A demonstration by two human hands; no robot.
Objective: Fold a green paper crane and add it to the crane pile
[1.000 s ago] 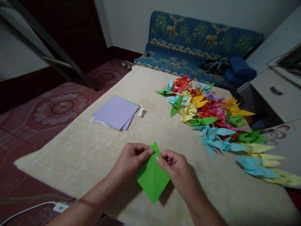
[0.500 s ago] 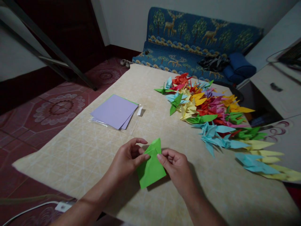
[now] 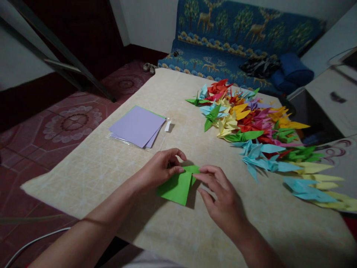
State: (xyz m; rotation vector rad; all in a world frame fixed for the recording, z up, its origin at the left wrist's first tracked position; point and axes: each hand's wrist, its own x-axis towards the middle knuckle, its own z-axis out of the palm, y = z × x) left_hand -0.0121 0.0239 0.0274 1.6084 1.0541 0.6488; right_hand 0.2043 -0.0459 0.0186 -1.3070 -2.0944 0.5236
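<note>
A partly folded sheet of green origami paper point(image 3: 177, 188) is held just above the table, tilted, with a fold and a small flap at its upper right. My left hand point(image 3: 164, 167) grips its upper left edge, the thumb on top and some fingers hidden behind. At the right edge, the fingertips of my right hand point(image 3: 220, 193) touch the flap. Its thumb stands apart from the paper, and its fingers are spread.
Many folded paper cranes point(image 3: 245, 126) in several colours lie heaped along the table's right side. A stack of purple paper squares point(image 3: 136, 126) rests on clear plastic at the left, beside a small white tag point(image 3: 167, 126). A patterned sofa point(image 3: 209, 56) stands beyond the cloth-covered table point(image 3: 97, 178).
The green paper has turned, its lower edge swinging right and up. My right thumb has come off the paper, and those fingers have spread. The camera view has dipped slightly.
</note>
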